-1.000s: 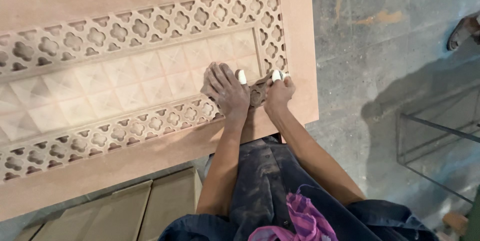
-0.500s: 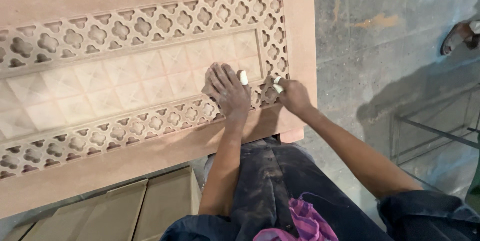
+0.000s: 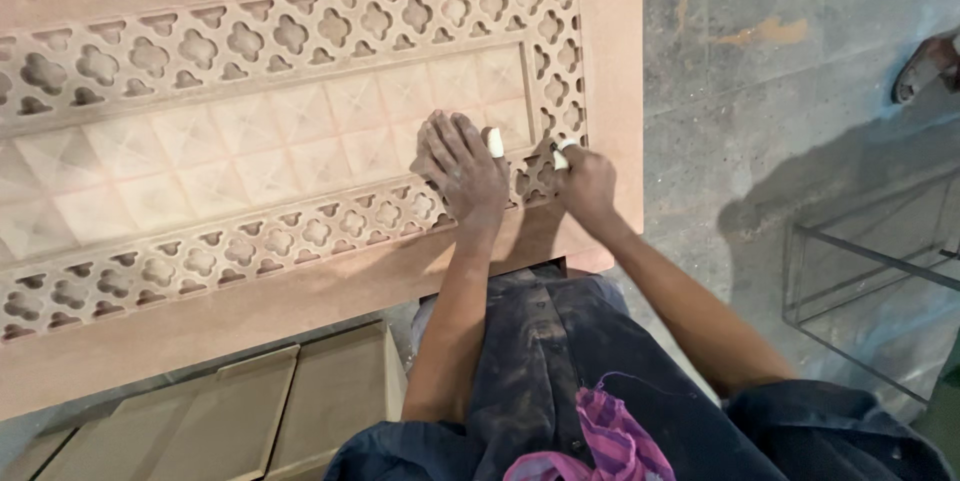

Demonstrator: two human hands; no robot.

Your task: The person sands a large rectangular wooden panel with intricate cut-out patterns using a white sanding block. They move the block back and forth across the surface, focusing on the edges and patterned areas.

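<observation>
Grey concrete floor (image 3: 790,71) under a large carved board

The flat, pale-brown wooden board with a pierced lattice border (image 3: 300,31) fills the left. Below the board, plain tan rectangular panels (image 3: 250,411) lie; to its right, a thin metal frame (image 3: 870,261) stands on the floor.

I see a large flat carved wooden panel (image 3: 300,141), pale reddish-brown, lying face up. Two pierced lattice bands of four-lobed cutouts run along a middle strip of raised, lighter squares. A small whitish piece (image 3: 562,154), mostly covered, sits at the lattice's right end.
</observation>
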